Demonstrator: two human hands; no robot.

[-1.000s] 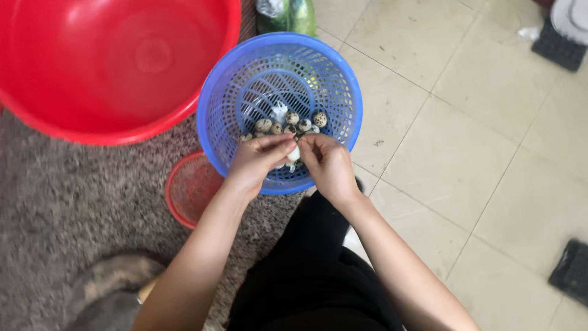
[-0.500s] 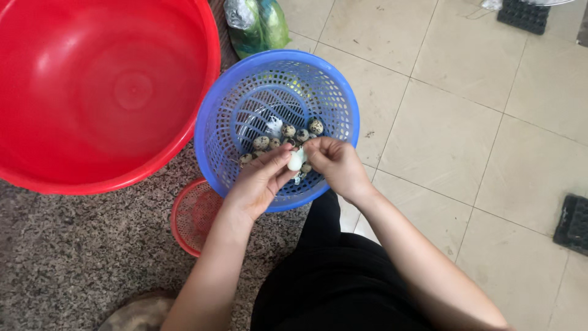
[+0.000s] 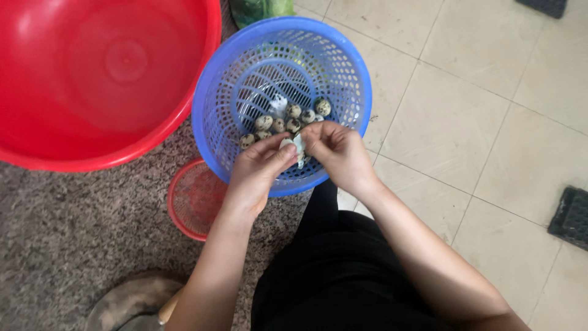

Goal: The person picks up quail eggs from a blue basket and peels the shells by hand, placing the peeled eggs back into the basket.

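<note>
— Left hand: how is it seen?

— It is seen over the near rim of the blue perforated basket, with thumb and fingers closed together on a small pale egg. The egg is held just above the basket's near wall, between both hands.

— And the right hand?

— Its fingertips are pinched on a strip of whitish shell or skin at the egg's right side. Both hands are brought together, touching at the egg.

— What is lying in the basket?

— A cluster of speckled eggs is gathered on the basket's floor, just beyond the hands. A pale scrap is lying among them, near the far edge of the cluster; what it is cannot be told.

— What is placed around the basket?

— A large red basin is set to its left, rim touching or nearly touching. A small red mesh basket is partly tucked under the blue one's near-left side, on a speckled grey surface. Pale floor tiles are spread to the right. Something green is cut off at the top edge.
</note>
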